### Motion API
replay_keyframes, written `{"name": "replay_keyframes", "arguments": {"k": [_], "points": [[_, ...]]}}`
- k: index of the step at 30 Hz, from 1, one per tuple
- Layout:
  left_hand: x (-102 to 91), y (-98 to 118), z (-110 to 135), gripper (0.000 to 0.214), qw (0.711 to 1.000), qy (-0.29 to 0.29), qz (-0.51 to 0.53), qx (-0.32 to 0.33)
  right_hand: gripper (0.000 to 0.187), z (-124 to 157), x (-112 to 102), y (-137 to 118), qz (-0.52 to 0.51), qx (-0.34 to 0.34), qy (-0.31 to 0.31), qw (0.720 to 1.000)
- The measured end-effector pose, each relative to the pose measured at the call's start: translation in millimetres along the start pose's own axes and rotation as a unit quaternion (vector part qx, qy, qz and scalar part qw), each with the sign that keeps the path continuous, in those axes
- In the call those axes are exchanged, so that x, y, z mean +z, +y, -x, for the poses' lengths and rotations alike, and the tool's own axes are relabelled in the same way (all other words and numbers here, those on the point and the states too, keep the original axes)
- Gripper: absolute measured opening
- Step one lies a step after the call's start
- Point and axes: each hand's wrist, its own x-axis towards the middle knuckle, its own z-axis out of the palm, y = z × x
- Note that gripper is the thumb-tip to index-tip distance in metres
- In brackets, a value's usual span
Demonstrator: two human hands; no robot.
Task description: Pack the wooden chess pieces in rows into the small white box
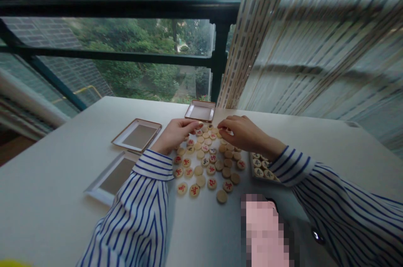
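The pieces [205, 160] lie spread on the white surface [50, 176], below and between both hands. The left grip [176, 132] seems to pinch one small piece [200, 124] at the fingertips. The right grip [242, 132] is bent over the pieces' far right part; whether it holds any, I cannot tell

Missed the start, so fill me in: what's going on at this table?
A person's left hand and right hand, in striped sleeves, are over the far part of a spread of loose round pieces on a white table. The left's thumb and fingers come together and the right's curl; whether either holds anything is hard to tell. A tray partly hidden by the right sleeve holds more pieces.
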Motion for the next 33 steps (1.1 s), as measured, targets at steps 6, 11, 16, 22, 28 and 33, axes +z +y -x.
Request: {"name": "replay_keyframes", "arguments": {"k": [6,11,16,22,28,33], "points": [[-2.5,-3.2,-2.4,0.036,0.999,-0.001,0.031,-0.010,0.024,-12.3,1.9,-12.2,-0.070,-0.021,0.056,0.996],[-3.6,-4.3,-3.1,0.035,0.999,0.002,0.043,-0.013,0.028,-25.4,10.0,-23.4,-0.109,-0.043,0.099,0.988],[-4.7,1.6,-1.1,0.032,0.998,0.016,0.051,-0.023,0.025,-36.6,16.1,-31.4,-0.121,-0.048,0.108,0.986],[-10.4,6.6,1.1,0.028,1.000,0.000,0.023,-0.019,0.021,-46.3,21.5,-35.2,-0.112,-0.042,0.109,0.987],[-22.1,-1.2,-4.0,0.026,0.995,0.069,-0.068,-0.025,0.022,-55.6,34.1,-34.6,-0.099,-0.041,0.053,0.993],[-32.7,-8.9,-7.8,0.028,0.989,0.100,-0.107,-0.010,0.023,-63.6,45.1,-35.3,-0.055,-0.038,-0.015,0.998]]}}
